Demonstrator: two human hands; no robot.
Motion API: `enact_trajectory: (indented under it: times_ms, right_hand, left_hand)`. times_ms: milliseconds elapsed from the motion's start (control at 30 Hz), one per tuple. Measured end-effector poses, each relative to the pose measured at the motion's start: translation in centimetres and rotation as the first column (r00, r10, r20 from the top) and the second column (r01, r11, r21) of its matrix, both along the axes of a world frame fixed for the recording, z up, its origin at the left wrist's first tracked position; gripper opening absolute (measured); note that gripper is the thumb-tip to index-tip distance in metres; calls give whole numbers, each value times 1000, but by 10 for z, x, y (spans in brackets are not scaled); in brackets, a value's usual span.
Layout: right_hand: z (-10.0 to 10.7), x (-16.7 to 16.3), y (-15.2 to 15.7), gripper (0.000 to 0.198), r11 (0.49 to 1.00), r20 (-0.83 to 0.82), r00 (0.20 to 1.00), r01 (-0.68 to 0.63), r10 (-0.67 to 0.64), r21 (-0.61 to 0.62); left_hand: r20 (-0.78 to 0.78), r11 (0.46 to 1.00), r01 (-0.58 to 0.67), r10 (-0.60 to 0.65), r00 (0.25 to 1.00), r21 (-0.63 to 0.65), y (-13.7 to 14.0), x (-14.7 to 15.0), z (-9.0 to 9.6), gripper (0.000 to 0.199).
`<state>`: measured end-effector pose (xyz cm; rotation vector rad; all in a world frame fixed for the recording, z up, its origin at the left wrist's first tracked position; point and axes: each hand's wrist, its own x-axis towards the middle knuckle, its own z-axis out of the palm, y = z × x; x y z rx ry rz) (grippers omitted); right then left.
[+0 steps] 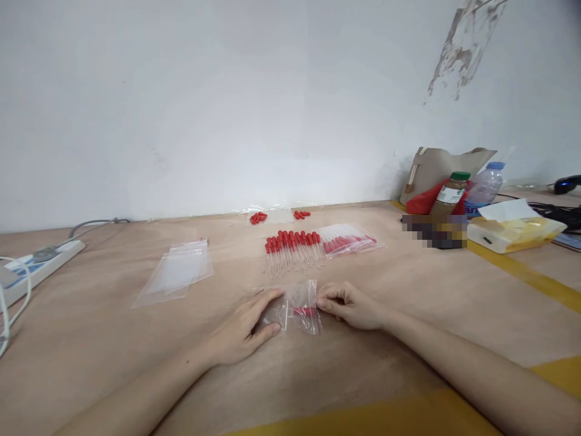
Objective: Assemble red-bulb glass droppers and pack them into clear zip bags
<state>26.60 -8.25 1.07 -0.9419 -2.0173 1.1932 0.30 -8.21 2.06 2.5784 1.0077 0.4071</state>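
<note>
A clear zip-lock bag (297, 297) lies on the table between my hands, with a red dropper bulb (304, 311) showing through its plastic. My left hand (247, 324) rests on the bag's left part, fingers and thumb spread apart. At the opposite edge, my right hand (347, 304) pinches the bag's opening end between thumb and fingers. Just beyond the bag, several glass droppers (293, 248) with red bulbs lie side by side, tips toward me. To their right, a filled zip-lock bag (347, 241) holds several more droppers.
Flat zip-lock bags (179, 269) lie at left. Loose red bulbs (258, 217) sit on clear plastic near the wall. A power strip (45, 266) with cables is at far left. Bottles (449, 197), a beige bag (447, 166) and a tissue pack (515, 225) stand at right.
</note>
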Motion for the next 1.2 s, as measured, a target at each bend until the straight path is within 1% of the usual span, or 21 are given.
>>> enact_trajectory:
  times_ms: [33, 67, 133, 200, 267, 333, 400, 467, 533, 600, 700, 767, 833, 867, 933, 967, 1033, 1067, 1100, 1133, 1200]
  right_hand:
    - [1, -1, -1, 34, 1000, -1, 1000, 4, -4, 5]
    - [2, -2, -2, 34, 999, -8, 999, 32, -32, -14]
    - [1, -7, -3, 32, 985, -33, 989, 140, -144, -96]
    - [-1, -12, -4, 33, 949, -56, 959, 263, -276, -176]
    - [-1, -15, -4, 32, 907, -77, 923, 350, -376, -232]
    - [0, -15, -5, 32, 867, -85, 890, 408, -447, -285]
    - [1, -13, -5, 33, 833, -80, 865, 447, -495, -326]
    - [2, -11, -4, 34, 815, -83, 848, 470, -523, -338]
    - [1, -8, -3, 34, 811, -103, 836, 483, -539, -331]
    - [0, -7, -3, 33, 820, -107, 846, 463, -522, -336]
    - [-1, -4, -3, 30, 841, -98, 883, 396, -459, -369]
    - [-3, -1, -2, 29, 830, -78, 878, 413, -472, -375]
    - [-3, 3, 5, 27, 812, -41, 848, 490, -528, -317]
    - [-3, 6, 10, 25, 807, -22, 830, 535, -557, -249]
    - [-1, 12, 27, 20, 794, 15, 795, 607, -607, -48]
    - [1, 16, 39, 17, 773, 40, 772, 632, -634, 63]
    - [8, 20, 64, 13, 752, 162, 737, 618, -656, 230]
    - [12, 21, 78, 13, 740, 223, 710, 602, -668, 300]
    - [16, 21, 92, 15, 716, 272, 667, 596, -693, 364]
    - [19, 20, 105, 18, 694, 318, 619, 604, -718, 392]
    - [23, 15, 128, 26, 662, 348, 563, 633, -749, 401]
  left_hand:
    - [5, 1000, -4, 4, 1000, -3, 0, 0, 0, 50]
    - [7, 1000, -7, 7, 1000, -8, -1, 0, 1, 50]
    - [10, 1000, -6, 7, 1000, -14, -1, 0, 1, 50]
    - [21, 1000, 2, -2, 1000, -4, -1, 0, 1, 50]
    - [44, 1000, 10, -11, 999, 24, -1, 0, 0, 52]
    - [76, 998, 2, -7, 997, 62, -1, 0, 0, 52]
    - [108, 995, -33, 22, 994, 97, -1, 0, 0, 48]
    - [133, 991, -68, 53, 990, 114, -1, 1, 0, 41]
    - [146, 991, -77, 61, 987, 105, 0, 1, 1, 31]
    - [157, 994, -71, 57, 986, 86, 0, 2, 1, 21]
    - [170, 995, -77, 66, 983, 59, 1, 2, 1, 12]
    - [177, 996, -78, 69, 982, 41, 1, 2, 1, 9]
    - [183, 997, -72, 66, 981, 27, 1, 1, 1, 9]
    - [185, 997, -68, 63, 981, 20, 0, 1, 1, 9]
    - [183, 998, -66, 63, 981, 11, 0, 1, 1, 10]
    - [180, 998, -67, 64, 982, 8, 0, 1, 1, 11]
    - [173, 998, -66, 64, 983, 7, -1, 1, 3, 11]
    - [169, 998, -62, 60, 984, 9, -2, 1, 3, 10]
    - [166, 998, -56, 53, 985, 11, -2, 1, 4, 10]
    - [161, 999, -45, 43, 986, 15, -2, 2, 5, 11]
    - [154, 999, -23, 20, 988, 22, -2, 1, 5, 15]
